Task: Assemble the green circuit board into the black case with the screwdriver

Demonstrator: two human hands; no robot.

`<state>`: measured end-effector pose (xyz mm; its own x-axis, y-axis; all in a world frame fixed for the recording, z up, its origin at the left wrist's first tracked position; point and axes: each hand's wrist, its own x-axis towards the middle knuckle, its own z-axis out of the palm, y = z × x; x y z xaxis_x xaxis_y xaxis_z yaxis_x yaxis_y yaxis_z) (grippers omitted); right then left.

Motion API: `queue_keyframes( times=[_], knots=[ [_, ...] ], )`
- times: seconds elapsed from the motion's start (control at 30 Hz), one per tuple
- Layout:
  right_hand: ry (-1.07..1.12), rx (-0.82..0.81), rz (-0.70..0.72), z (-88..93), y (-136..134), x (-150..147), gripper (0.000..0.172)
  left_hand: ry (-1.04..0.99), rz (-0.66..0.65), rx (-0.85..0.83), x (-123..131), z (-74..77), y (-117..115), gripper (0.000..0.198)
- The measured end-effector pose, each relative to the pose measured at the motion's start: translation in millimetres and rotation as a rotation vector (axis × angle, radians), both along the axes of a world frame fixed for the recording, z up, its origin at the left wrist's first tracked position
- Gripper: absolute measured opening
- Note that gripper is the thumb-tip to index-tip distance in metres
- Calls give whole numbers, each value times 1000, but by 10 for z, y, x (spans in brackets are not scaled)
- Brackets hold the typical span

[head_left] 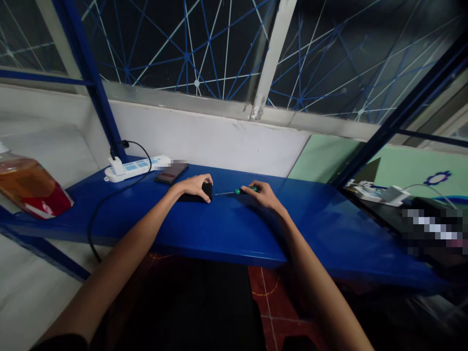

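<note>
My left hand (197,186) grips a small black box-like object (207,190) on the blue table (226,229), its thumb and fingers bent round the right end. Much of that object is hidden under the hand. In my right hand (263,195) is a screwdriver (237,191) with a green and black handle. Its thin metal shaft lies nearly level and points left at the black object's end. A tiny dark speck shows by the tip; whether the tip touches anything I cannot tell.
Behind my left hand lies a dark phone (171,172). A white power strip (137,167) with a black cable (106,200) stands at the back left. A large bottle of orange-red liquid (31,183) is at far left. Chargers (393,195) sit beyond the right post (369,146).
</note>
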<state>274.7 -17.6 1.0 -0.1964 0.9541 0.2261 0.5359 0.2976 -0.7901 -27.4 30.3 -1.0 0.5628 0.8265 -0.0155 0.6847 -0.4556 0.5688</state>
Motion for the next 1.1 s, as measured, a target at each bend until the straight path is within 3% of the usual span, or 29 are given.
queue_keyframes(
  times=[0.1,0.23,0.33,0.43,0.6,0.73,0.83,1.0,1.1],
  knots=[
    [-68,87,-25,-17,-8,-18,52,-32,-25,0,1,0,-6,71],
    [18,-113,56,3,-61,-22,46,-16,-3,-2,14,23,-35,71],
    [132,-165,124,18,-88,-13,45,20,24,6,24,40,-58,70],
    [93,-107,70,7,-69,-9,43,38,18,30,33,50,-73,70],
    [-211,91,-61,7,-37,-32,57,62,27,29,49,59,-88,72],
    [-97,13,27,44,-71,-38,45,68,30,16,52,67,-92,74],
    [-19,-76,47,59,-92,-25,47,69,21,25,51,69,-91,72],
    [-215,138,-79,57,-94,-36,56,76,17,41,50,61,-90,71],
    [-168,143,-25,49,-92,-57,54,71,17,42,48,52,-85,71]
  ],
)
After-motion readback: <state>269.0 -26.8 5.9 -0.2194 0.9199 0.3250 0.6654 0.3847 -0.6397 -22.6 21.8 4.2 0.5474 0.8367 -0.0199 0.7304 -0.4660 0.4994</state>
